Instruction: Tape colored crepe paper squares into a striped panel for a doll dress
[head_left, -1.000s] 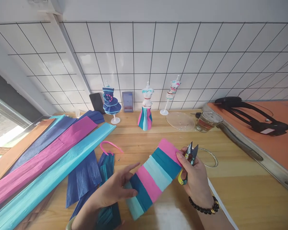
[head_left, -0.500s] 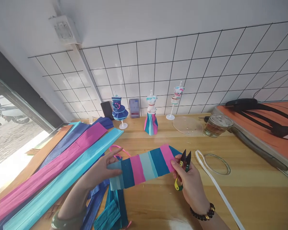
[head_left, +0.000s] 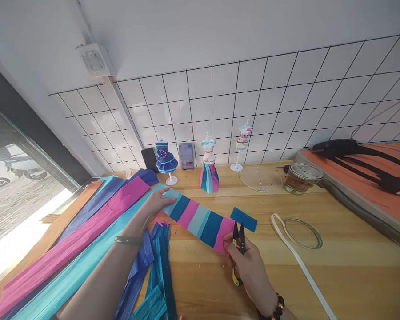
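Observation:
A striped crepe paper strip [head_left: 200, 221] in pale blue, dark teal and pink stretches aslant between my two hands above the table. My left hand [head_left: 158, 201] pinches its upper, pale blue end. Its lower, pink end is between the thumb and fingers of my right hand [head_left: 248, 262]. That same hand also holds thread snips [head_left: 238, 249] with black blades pointing up and apart. A separate dark teal crepe paper piece [head_left: 243, 219] lies on the wood just beyond the right hand.
Long crepe paper sheets [head_left: 96, 226] cover the left side, with crumpled teal strips [head_left: 160, 271] near the front. Small dress forms [head_left: 209, 169] stand along the tiled wall. Rightward are a white ribbon [head_left: 303, 262], a clear ring [head_left: 303, 233] and a lidded glass [head_left: 302, 178].
My left hand has moved up and away, so the strip now slopes down to the right. My right hand has come slightly left and nearer. The dark teal piece now lies apart on the table.

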The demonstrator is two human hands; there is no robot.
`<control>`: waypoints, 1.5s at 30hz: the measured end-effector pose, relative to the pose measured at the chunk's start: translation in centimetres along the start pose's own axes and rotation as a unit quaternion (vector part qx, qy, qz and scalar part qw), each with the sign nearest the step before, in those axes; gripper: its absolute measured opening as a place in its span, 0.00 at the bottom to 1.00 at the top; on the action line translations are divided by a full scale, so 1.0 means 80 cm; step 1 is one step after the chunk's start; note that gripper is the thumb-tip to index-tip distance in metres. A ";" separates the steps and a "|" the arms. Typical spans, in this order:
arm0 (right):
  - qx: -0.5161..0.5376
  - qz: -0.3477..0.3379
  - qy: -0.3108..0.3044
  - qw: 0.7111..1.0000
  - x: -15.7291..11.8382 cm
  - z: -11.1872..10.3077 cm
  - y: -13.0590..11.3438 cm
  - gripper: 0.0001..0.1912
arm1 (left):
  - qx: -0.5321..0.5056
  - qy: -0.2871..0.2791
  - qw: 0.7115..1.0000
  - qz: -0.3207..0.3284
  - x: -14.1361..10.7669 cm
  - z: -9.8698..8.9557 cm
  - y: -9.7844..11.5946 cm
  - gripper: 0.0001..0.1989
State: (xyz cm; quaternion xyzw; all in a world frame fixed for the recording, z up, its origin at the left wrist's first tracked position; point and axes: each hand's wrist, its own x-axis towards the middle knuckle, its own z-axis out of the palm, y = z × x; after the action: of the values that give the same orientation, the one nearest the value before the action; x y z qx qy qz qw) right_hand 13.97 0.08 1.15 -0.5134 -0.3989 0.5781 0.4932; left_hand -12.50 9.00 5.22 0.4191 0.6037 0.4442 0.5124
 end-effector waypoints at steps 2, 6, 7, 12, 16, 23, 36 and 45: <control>-0.012 0.015 -0.006 1.000 -0.001 0.003 0.001 0.20 | 0.016 0.003 1.000 -0.007 0.017 0.005 -0.007 0.34; -0.030 0.038 -0.031 0.998 -0.006 0.008 0.001 0.21 | 0.041 0.012 0.999 -0.015 0.033 0.016 -0.010 0.16; -0.033 0.041 -0.037 0.998 -0.008 0.009 0.001 0.21 | 0.044 0.020 0.999 -0.011 0.033 0.018 -0.008 0.15; -0.041 0.046 -0.059 0.996 -0.012 0.012 0.000 0.22 | 0.034 0.106 0.993 0.046 0.010 0.028 0.003 0.21; -0.035 0.049 -0.078 0.995 -0.018 0.013 -0.001 0.25 | 0.024 0.095 0.995 0.004 -0.050 0.043 -0.007 0.20; -0.046 0.042 -0.099 0.993 -0.038 0.017 0.005 0.32 | -0.228 -0.209 0.910 -0.276 -0.145 0.103 -0.054 0.34; -0.116 -0.058 -0.100 0.987 -0.033 0.014 0.010 0.24 | -0.361 -0.067 0.924 -0.110 -0.099 0.130 -0.043 0.05; -0.162 -0.005 -0.183 0.970 -0.013 0.004 0.012 0.25 | -0.207 -0.042 0.977 0.014 -0.093 0.105 -0.037 0.11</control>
State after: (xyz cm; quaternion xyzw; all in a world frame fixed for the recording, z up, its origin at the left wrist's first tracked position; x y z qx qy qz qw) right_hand 13.51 -1.11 0.51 -0.4702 -0.5732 0.5872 0.3249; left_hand -3.44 2.00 3.51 0.3309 0.4704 0.5487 0.6067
